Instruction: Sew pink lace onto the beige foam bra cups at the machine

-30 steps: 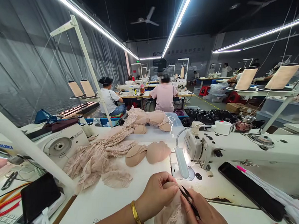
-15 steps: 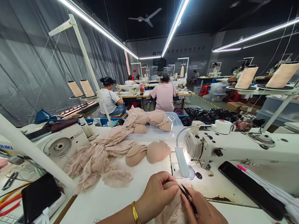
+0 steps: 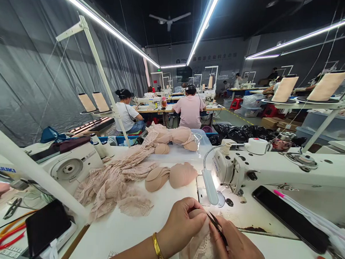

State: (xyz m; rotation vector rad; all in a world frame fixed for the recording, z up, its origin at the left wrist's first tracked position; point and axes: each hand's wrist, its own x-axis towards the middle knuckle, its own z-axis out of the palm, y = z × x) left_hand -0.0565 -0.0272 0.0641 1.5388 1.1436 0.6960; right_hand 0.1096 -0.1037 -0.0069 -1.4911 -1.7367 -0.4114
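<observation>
At the front edge of the white table, my left hand (image 3: 183,224) pinches the top of a beige lace bra piece (image 3: 198,245), whose lower part hangs down toward me. A gold bracelet (image 3: 158,250) circles that wrist. Closed around small black thread snips (image 3: 218,228), my right hand (image 3: 238,243) holds their pointed blades against the edge of the fabric, close to my left fingertips. Beyond my hands lie beige foam cups (image 3: 183,175) and a stack of thinner pads (image 3: 156,179). A heap of beige lace pieces (image 3: 114,188) spreads to their left.
A white sewing machine (image 3: 273,170) with a small lamp (image 3: 210,187) stands at right. In front of it lie a black phone (image 3: 289,218) and a pink-tipped pen (image 3: 279,194). A clear plastic bin (image 3: 200,145) sits behind the cups. Co-workers sit at machines farther off.
Both hands stay almost where they were, with the snips still at the fabric edge. The ceiling fan blades have turned.
</observation>
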